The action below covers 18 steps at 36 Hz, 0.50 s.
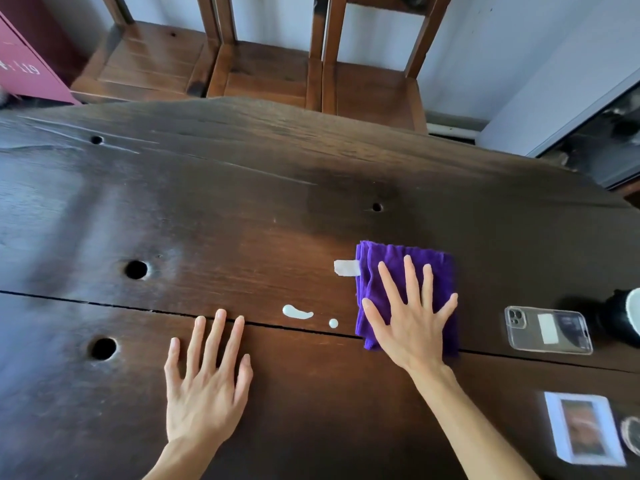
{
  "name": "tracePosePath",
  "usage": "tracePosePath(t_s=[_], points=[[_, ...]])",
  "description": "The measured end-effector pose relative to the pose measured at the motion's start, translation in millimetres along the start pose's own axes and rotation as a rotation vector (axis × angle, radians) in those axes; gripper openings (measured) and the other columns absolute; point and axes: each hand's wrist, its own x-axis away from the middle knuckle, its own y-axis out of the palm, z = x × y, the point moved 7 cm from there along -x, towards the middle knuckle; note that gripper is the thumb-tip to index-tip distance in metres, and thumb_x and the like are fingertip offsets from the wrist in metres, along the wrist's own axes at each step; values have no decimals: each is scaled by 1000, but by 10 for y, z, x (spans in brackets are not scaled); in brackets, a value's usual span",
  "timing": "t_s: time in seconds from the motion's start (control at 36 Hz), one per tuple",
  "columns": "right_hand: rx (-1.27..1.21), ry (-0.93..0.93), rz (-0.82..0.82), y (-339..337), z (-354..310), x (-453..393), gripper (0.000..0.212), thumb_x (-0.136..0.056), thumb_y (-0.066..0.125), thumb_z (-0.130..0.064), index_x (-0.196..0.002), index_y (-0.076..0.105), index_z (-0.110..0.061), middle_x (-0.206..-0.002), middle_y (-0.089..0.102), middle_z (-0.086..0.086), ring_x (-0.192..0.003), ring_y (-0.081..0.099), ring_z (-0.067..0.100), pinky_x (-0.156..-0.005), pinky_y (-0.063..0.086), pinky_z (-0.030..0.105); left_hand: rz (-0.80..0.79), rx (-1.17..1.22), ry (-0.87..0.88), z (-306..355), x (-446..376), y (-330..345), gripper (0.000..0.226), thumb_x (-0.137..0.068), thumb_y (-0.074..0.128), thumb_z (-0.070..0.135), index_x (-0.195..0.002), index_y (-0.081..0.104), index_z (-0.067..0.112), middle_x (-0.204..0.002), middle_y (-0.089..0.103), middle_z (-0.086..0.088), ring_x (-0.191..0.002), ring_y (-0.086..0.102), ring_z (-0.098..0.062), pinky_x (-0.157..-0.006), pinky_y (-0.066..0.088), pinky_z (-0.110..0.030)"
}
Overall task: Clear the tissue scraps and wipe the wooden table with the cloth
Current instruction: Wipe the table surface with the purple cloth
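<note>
Toward the right half of the tabletop, a folded purple cloth [408, 292] is lying flat on the dark wooden table [242, 202], with a person's right hand [412, 323] pressing down on it, palm flat and fingers spread wide, gripping nothing. Three white tissue scraps are sitting just off the cloth's left edge: a rectangular scrap [345, 268] is touching the cloth's upper left side, a long curved scrap [297, 312] is resting nearer the person, and a small round scrap [333, 323] is lying between that piece and the cloth, beside the seam running across the boards. The left hand [207, 386] is resting open on the bare wood near the front edge, fingers splayed, well apart from the cloth and holding nothing. Near the right edge, a clear phone case [548, 330] is lying flat, with a white-bordered photo card [583, 429] closer to the front right corner and a dark container [623, 313] partly cut off beside the case. Beyond the far edge, wooden chairs [263, 74] are standing against a pale wall.
</note>
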Motion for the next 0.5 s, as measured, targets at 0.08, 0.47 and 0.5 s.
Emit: tracePosePath(t_s=[0.08,0.47,0.5], points=[[18,22,-23,126,137,579,74,-94,19,-74,-159,8,-41,-170,6,5,-156,1,36,-109,16,79,0,-5,-2,15,-26,-9,63,-96,30,47,-157,32,30,-166,27,1,-155,19,-23,-122,17,-55],[8,128,-158,501,224,2247,75,-86,33,-73,-153,33,-39,-163,32,10,-149,28,42,-107,17,81,-48,7,-36,19,-10,-22,62,-98,24,48,-159,22,34,-168,21,2,-156,12,-22,-124,4,-51],[8,127,-154,535,234,2339,78,-83,37,-74,-153,30,-40,-162,34,10,-148,29,42,-106,18,82,-51,9,-40,12,-6,-23,62,-99,23,48,-159,22,35,-168,20,3,-156,11,-21,-124,4,-50]])
